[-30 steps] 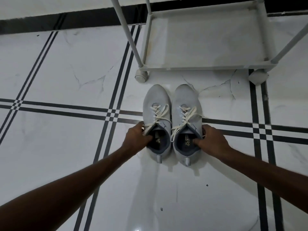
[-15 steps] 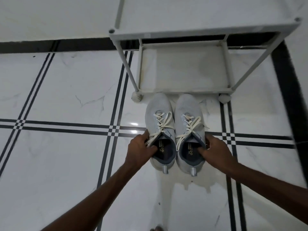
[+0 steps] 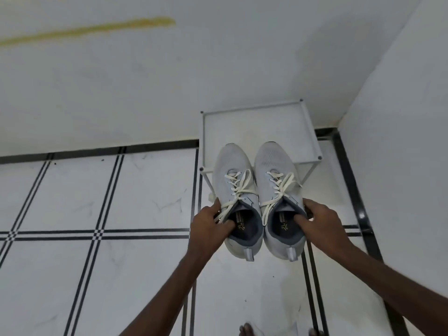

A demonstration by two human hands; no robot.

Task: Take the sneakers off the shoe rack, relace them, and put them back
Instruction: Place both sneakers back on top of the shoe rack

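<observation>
Two pale grey sneakers with cream laces are held side by side in the air, toes pointing away from me. My left hand point(image 3: 210, 226) grips the left sneaker point(image 3: 235, 187) at its collar, thumb inside the opening. My right hand point(image 3: 320, 224) grips the right sneaker point(image 3: 276, 170) the same way. Their toes overlap the top shelf of the white shoe rack point(image 3: 308, 132), which stands in the corner. Both sneakers are laced, with loose lace ends hanging.
White walls meet in a corner right behind the rack; the right wall point(image 3: 400, 141) runs close beside it. The floor point(image 3: 72, 202) is white marble tile with black stripes. My toes point(image 3: 247, 329) show at the bottom edge.
Both hands have lifted the sneakers off the floor, up to the level of the rack's top shelf. My view has risen and now looks down on the rack from above.
</observation>
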